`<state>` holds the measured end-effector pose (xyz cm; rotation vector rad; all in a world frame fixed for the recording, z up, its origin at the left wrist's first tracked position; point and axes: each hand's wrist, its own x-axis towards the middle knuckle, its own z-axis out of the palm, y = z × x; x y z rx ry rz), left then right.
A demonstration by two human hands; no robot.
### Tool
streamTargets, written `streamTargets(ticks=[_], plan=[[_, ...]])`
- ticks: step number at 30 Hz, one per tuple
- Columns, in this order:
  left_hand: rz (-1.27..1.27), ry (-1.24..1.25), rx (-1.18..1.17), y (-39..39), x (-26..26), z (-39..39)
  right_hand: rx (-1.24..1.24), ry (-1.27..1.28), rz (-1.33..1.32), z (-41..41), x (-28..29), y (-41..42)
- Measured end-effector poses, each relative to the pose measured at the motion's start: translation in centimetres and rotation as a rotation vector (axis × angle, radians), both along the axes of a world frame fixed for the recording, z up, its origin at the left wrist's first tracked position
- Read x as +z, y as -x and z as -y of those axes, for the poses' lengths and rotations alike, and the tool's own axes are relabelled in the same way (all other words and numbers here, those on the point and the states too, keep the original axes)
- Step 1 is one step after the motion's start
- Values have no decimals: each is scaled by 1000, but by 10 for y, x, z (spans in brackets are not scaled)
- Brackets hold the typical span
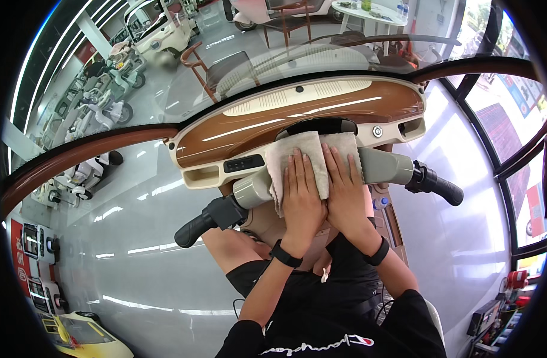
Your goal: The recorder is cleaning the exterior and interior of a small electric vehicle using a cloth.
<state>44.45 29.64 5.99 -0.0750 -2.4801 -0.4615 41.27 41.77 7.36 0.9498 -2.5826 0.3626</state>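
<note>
My left hand [301,197] lies flat on a pale cloth [278,165] with zigzag edges, its fingers straight and pointing away from me. Beside it, my right hand [347,192] rests flat on the same cloth, with its fingers slightly spread. The cloth is draped over the middle of a grey handlebar cover [386,166] and hides that part. Neither hand curls around the cloth, and the hands meet near their thumbs. Black handlebar grips stick out on both sides, the left grip [188,230] and the right grip [448,190].
Just beyond the cloth is a dark instrument display [318,125] in a brown and cream dashboard [246,129]. A switch panel [244,164] and a key switch [377,131] flank it. A curved windshield frame [94,145] crosses ahead. A capped bottle [381,203] stands low on the right.
</note>
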Motion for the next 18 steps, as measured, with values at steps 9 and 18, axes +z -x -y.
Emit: streamTargets(ticks=[9,18], plan=[[93,-57,-64,-32,-12,-11,-42,-24,48,-16,-11,-32],[86,-9,-65,-6,5,-2,-31,20,23,-7,4,-5]])
